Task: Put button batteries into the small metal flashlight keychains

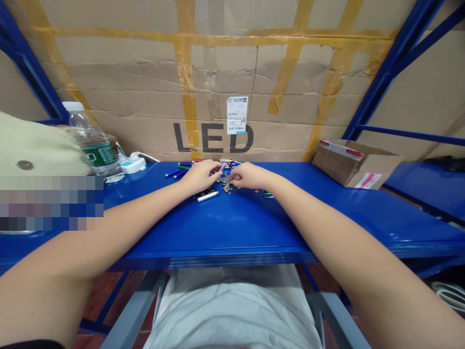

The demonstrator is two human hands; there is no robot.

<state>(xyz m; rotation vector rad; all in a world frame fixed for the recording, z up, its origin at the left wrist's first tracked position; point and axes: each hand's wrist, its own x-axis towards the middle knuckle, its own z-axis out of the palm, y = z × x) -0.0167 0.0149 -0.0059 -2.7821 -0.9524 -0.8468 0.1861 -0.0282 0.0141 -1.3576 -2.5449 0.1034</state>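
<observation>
Both my hands rest on a blue metal shelf (232,223), close together near its back. My left hand (201,175) is curled and holds a small silver tube (222,166) at its fingertips. My right hand (247,175) is closed in a pinch over a pile of small dark round pieces (225,184); what it pinches is too small to make out. A silver tube (208,196) lies just in front of my left hand. Several coloured little tubes (179,169) lie scattered behind my left hand.
A taped cardboard wall marked LED (212,138) closes the back. At the left stand a water bottle (95,144), a white power strip (131,163) and a beige bag (36,145). A small open carton (354,162) sits at the right.
</observation>
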